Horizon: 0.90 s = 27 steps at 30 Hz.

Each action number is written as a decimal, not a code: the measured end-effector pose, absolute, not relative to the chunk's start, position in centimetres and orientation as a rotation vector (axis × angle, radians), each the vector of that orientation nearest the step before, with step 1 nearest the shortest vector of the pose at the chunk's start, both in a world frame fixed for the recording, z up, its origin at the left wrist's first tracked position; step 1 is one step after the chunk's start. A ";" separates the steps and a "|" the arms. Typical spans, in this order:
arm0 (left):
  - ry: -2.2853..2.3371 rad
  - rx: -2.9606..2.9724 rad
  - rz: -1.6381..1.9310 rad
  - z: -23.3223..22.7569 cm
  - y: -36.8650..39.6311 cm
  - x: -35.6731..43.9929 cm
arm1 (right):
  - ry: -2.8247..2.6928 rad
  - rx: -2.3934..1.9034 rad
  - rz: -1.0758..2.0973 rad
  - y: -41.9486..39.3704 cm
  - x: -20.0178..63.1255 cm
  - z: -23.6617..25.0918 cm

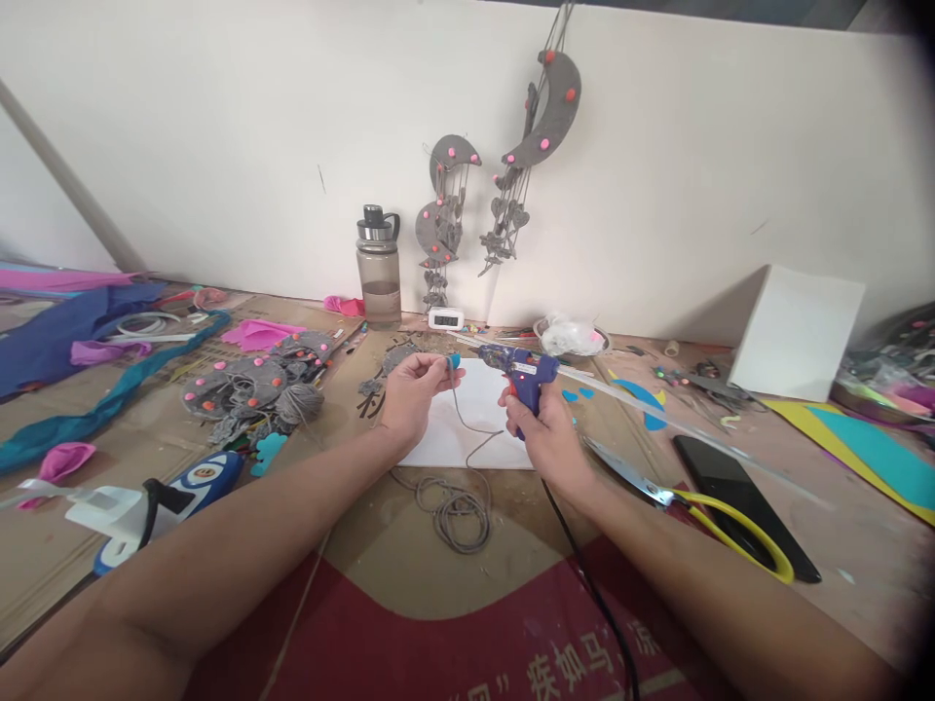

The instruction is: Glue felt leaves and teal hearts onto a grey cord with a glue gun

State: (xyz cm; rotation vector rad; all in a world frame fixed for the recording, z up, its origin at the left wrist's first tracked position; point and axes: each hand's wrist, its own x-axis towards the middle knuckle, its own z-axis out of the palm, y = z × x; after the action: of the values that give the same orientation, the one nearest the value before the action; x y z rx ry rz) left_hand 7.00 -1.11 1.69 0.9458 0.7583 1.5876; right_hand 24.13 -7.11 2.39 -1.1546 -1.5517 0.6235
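Between the thumb and fingers of my left hand [410, 397] is a small blue piece [454, 361], its exact shape partly hidden by the fingertips. A grey cord [463, 414] hangs from there, crosses the white paper [438, 438] and runs into a loose coil [460, 516] on the cardboard. My right hand [546, 428] is wrapped round the handle of a blue glue gun [527, 372]. Its nozzle points left toward the blue piece, a short gap apart. A long clear glue stick [657, 404] sticks out behind the gun, and a black cable [584, 560] trails down from it.
Scissors with yellow handles [720, 531] and a black phone [737, 497] lie at right. Grey felt moons and yarn [248, 385] sit at left, near a blue-white power strip [205, 487]. A water bottle [379, 273] and small clock [445, 319] stand behind; moon hangings [555, 102] hang on the wall.
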 end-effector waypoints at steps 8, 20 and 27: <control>0.854 1.113 1.597 1.2 -0.8 6.9 | -1.711 -1.703 0.511 -3.6 27.9 3.8; 1.105 1.798 1.762 3.3 -2.4 6.4 | -1.732 -1.293 0.331 -5.3 25.6 4.2; 0.996 2.031 1.662 3.5 -3.3 7.0 | -1.349 -0.919 1.200 -6.9 21.8 3.3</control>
State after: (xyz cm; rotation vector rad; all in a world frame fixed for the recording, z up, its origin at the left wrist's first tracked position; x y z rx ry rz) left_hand 7.03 -3.26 3.46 2.0308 0.9964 1.6619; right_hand 21.77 -6.86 3.30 -0.9195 -1.3489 1.1999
